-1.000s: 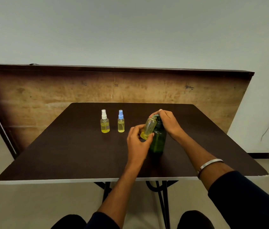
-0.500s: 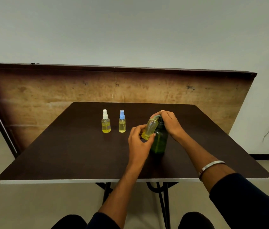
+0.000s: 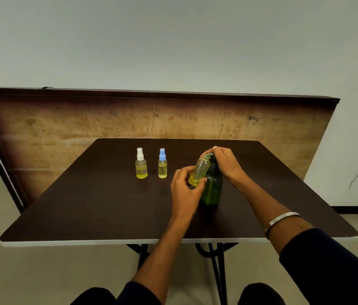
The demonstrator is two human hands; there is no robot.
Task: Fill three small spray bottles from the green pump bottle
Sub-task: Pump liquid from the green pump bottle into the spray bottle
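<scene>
The green pump bottle (image 3: 212, 190) stands upright on the dark table (image 3: 98, 205), right of centre. My right hand (image 3: 225, 165) is curled over its pump head. My left hand (image 3: 184, 190) grips an uncapped small clear bottle (image 3: 200, 171), tilted with its mouth up under the pump spout and a little yellow liquid at its bottom. Two capped spray bottles stand further left, each partly filled with yellow liquid: one with a white cap (image 3: 141, 164), one with a blue cap (image 3: 162, 164).
A wooden board (image 3: 85, 126) stands upright behind the table. The table's white front edge (image 3: 85, 242) runs close to my knees. A cable hangs on the wall at the right.
Both hands and the bottles keep nearly the same pose; the view has shifted slightly.
</scene>
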